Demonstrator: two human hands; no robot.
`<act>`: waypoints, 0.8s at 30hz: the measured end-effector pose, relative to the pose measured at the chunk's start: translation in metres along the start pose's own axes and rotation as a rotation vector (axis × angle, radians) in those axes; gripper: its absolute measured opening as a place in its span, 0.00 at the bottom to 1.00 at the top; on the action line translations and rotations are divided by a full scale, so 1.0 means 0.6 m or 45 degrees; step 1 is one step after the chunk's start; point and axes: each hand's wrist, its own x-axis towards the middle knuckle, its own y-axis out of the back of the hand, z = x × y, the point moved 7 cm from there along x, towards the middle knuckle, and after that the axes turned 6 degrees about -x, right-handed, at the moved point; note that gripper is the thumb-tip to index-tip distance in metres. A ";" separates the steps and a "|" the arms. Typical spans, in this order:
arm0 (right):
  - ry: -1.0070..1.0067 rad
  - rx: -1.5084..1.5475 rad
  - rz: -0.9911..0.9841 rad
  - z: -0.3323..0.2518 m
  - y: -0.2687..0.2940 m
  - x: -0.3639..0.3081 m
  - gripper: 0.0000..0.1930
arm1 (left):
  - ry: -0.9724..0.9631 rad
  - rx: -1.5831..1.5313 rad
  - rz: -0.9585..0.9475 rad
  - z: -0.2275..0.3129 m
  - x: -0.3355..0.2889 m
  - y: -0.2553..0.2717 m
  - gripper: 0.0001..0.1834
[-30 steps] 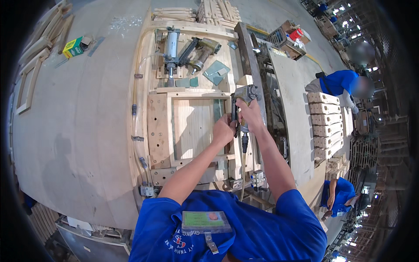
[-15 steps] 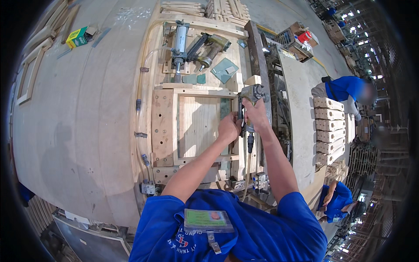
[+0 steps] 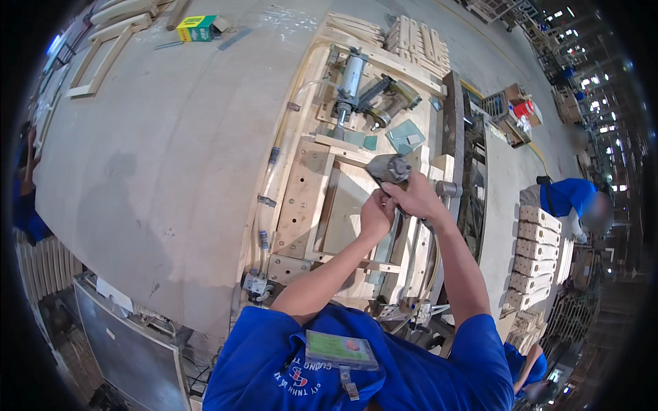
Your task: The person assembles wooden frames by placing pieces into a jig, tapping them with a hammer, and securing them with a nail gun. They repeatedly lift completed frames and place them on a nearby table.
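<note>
My right hand (image 3: 419, 197) is closed round the handle of a pneumatic nail gun (image 3: 388, 168), tilted above the right part of a light wooden frame (image 3: 380, 266). My left hand (image 3: 376, 216) is pressed to the gun's underside with curled fingers, close to my right thumb; its exact grip is partly hidden. The rectangular frame lies on a wooden jig, beside a board with round holes (image 3: 293, 205). A metal cylinder end (image 3: 449, 189) shows right of my right hand.
Beyond the frame lie a second nail gun (image 3: 397, 103), an air cylinder (image 3: 353, 74) and greenish flat pieces (image 3: 406, 137). Air hoses run along the jig's left side. A green and yellow box (image 3: 199, 29) sits far left. Stacked wooden parts (image 3: 533, 257) and a person (image 3: 572, 198) are at right.
The nail gun has come away from the frame's right side, leftward and tilted, with both hands moving along. The whole view has turned, so the bench appears slanted and farther right.
</note>
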 end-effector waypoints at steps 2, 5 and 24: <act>0.188 0.133 -0.106 -0.039 -0.015 0.036 0.30 | -0.061 -0.050 0.122 -0.004 0.018 0.027 0.14; 0.373 0.115 -0.166 -0.048 -0.037 0.083 0.36 | -0.081 -0.041 0.234 -0.002 0.047 0.054 0.15; 0.424 -0.079 -0.283 -0.064 -0.069 0.159 0.39 | 0.055 -0.176 0.219 -0.033 0.105 0.072 0.16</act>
